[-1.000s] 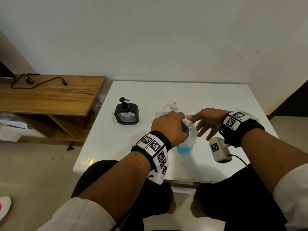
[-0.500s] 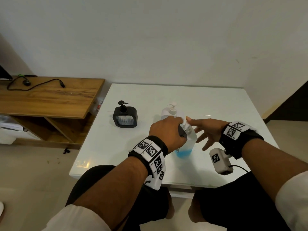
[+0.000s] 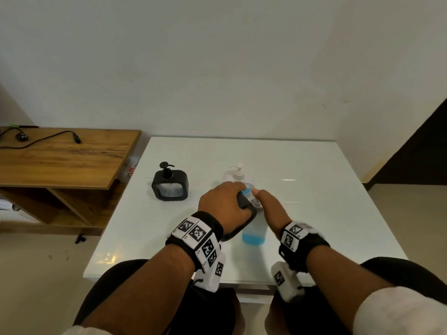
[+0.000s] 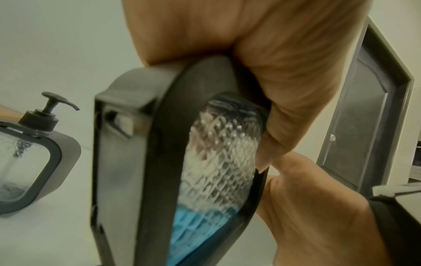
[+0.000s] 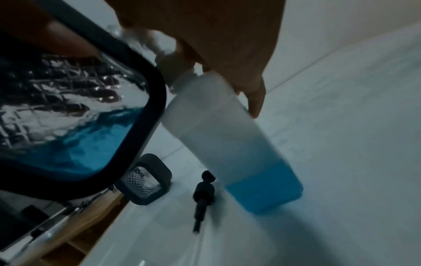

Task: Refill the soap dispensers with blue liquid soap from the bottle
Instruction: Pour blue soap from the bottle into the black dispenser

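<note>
From the head view, our left hand [image 3: 225,201] wraps over the top of a black-framed dispenser [image 3: 243,209], tilted, near the front edge of the white surface [image 3: 326,189]. Our right hand [image 3: 271,209] reaches the top of the soap bottle [image 3: 254,234], which stands just beside it with blue liquid at its bottom. A second black dispenser [image 3: 170,184] stands toward the left edge, a white pump bottle [image 3: 235,174] behind our hands. A wooden desk [image 3: 63,155] with a cable sits left of the surface, against a pale wall.

The left wrist view adds what the head misses: the held dispenser's [image 4: 205,162] diamond-cut glass, blue soap pooled low inside, fingers [image 4: 284,99] clamped over its top corner, and a grey door [image 4: 364,117].

The right wrist view shows fingers [image 5: 239,63] curled at the bottle's [image 5: 227,135] neck, and a loose black pump head [image 5: 202,194] lying on the surface between the bottle and the far dispenser [image 5: 145,180].
</note>
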`<state>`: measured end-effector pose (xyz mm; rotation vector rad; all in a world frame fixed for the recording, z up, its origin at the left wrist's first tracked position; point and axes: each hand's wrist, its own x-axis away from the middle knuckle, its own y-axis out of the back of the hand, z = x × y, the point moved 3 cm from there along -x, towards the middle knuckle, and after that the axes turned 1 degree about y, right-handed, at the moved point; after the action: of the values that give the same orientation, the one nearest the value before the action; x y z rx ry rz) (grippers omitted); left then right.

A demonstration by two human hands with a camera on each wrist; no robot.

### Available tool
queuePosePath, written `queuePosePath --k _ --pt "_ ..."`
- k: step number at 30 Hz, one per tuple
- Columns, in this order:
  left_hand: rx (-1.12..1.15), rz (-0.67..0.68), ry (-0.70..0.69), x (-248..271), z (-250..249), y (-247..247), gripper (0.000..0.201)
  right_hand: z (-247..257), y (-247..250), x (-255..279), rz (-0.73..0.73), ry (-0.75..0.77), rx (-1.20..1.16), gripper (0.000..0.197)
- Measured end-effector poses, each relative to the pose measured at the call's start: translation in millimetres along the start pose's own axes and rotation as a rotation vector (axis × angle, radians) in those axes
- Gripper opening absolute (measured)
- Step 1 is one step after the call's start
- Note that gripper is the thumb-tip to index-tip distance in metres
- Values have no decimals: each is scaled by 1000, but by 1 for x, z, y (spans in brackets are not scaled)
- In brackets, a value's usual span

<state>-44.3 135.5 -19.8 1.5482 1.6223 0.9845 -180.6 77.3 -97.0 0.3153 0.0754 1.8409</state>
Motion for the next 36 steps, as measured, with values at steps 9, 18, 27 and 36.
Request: queuePosePath --k 9,18,27,36 --pt "12 -20 -26 1 7 -8 56 -8 -16 -3 -270 47 46 74" --pt "109 -104 -12 2 28 -8 62 -3 -23 -18 -264 146 311 79" --pt "117 -99 -34 1 36 -12 60 -4 -25 -17 -241 195 398 65" --pt "153 -94 -60 0 37 -12 67 -3 -24 -15 -223 230 327 54"
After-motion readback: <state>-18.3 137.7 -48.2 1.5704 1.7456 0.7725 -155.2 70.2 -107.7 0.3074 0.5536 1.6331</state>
